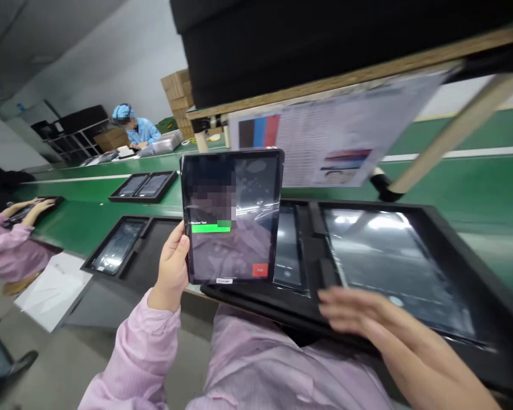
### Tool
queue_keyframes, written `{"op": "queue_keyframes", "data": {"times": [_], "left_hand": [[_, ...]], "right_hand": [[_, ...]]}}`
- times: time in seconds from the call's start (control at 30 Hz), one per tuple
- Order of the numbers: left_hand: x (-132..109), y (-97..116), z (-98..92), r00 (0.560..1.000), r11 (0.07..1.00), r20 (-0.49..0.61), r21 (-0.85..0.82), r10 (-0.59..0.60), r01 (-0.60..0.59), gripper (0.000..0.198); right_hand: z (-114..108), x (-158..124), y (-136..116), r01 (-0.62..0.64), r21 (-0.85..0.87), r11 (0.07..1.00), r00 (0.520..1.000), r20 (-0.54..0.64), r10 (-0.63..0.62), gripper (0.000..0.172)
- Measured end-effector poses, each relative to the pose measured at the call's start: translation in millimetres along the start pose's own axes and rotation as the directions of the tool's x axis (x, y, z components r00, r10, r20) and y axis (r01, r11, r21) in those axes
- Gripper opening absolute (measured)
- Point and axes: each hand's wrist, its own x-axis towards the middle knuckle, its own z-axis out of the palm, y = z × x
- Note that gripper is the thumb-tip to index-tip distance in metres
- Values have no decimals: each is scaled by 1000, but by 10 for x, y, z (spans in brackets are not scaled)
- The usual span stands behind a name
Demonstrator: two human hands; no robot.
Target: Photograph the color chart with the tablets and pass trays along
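My left hand (175, 259) grips a black tablet (235, 250) by its left edge and holds it upright in front of me. Its lit screen shows the words "Speaker Test", a green bar and a red button at the lower right. My right hand (367, 316) has its fingers stretched out and holds nothing, over the front part of a black foam tray (316, 262). Two more tablets lie in that tray: one (389, 256) on the right under shiny film, and another (288, 250) partly hidden behind the held tablet.
On the green bench (77, 219) are a second foam tray (158, 233) with one tablet and, farther back, a tray (145, 187) with two. A wooden-edged shelf (354, 91) overhangs, with printed sheets (303, 142) below. Co-workers sit at left and at the back.
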Motion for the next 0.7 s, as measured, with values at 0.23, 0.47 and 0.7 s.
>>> {"op": "queue_keyframes", "data": {"times": [0.23, 0.47, 0.7], "left_hand": [[-187, -276, 464, 988, 994, 130, -51, -88, 95, 39], [-162, -388, 540, 992, 996, 94, -22, -89, 92, 41], [-101, -433, 681, 994, 997, 79, -8, -80, 81, 43]], "right_hand": [[119, 843, -485, 182, 125, 975, 983, -56, -176, 97], [124, 1023, -529, 242, 119, 963, 970, -58, -236, 76], [79, 1149, -411, 216, 234, 948, 976, -59, -208, 72]]}}
